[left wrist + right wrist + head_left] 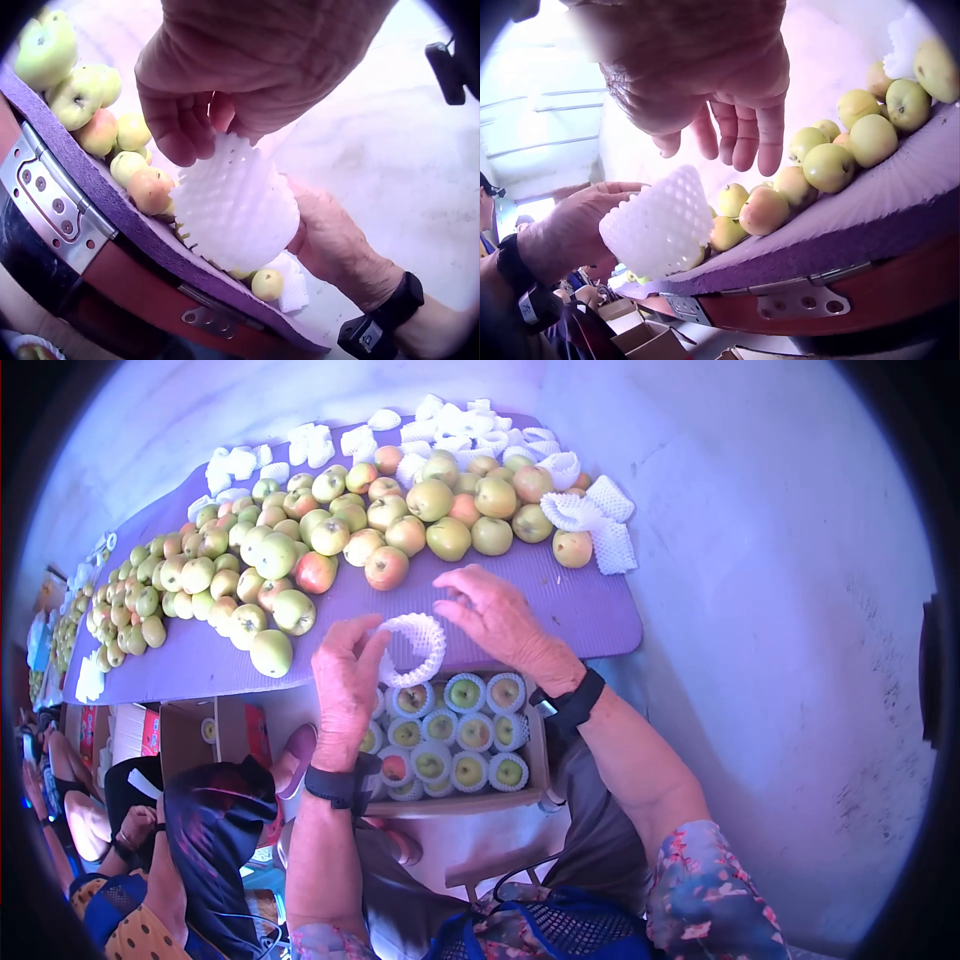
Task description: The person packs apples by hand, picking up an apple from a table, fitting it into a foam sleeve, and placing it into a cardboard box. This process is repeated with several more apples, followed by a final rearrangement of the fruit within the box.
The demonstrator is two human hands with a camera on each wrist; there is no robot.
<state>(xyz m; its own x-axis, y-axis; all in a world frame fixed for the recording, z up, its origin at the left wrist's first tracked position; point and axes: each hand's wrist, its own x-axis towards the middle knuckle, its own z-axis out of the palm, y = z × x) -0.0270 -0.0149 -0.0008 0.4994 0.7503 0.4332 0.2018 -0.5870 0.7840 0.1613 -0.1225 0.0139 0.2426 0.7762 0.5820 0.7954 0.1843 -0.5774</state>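
My left hand [372, 650] pinches a white foam net sleeve [415, 645] by its rim between thumb and fingers, just above the near edge of the purple mat [590, 615]. The wrist view shows that pinch [206, 131] at the top of the sleeve [236, 206]. My right hand [455, 605] hovers just right of the sleeve with fingers loosely extended and holds nothing. In the right wrist view its fingers [739, 142] hang above and apart from the sleeve [660, 221]. A heap of green and reddish apples [330, 530] lies on the mat beyond both hands.
Below my hands stands a cardboard box [541, 760] filled with several net-wrapped apples. Loose foam nets [450, 425] lie at the mat's far end and at the right [600, 520]. Another person [210, 820] sits at lower left beside an open carton [185, 735]. A white wall rises on the right.
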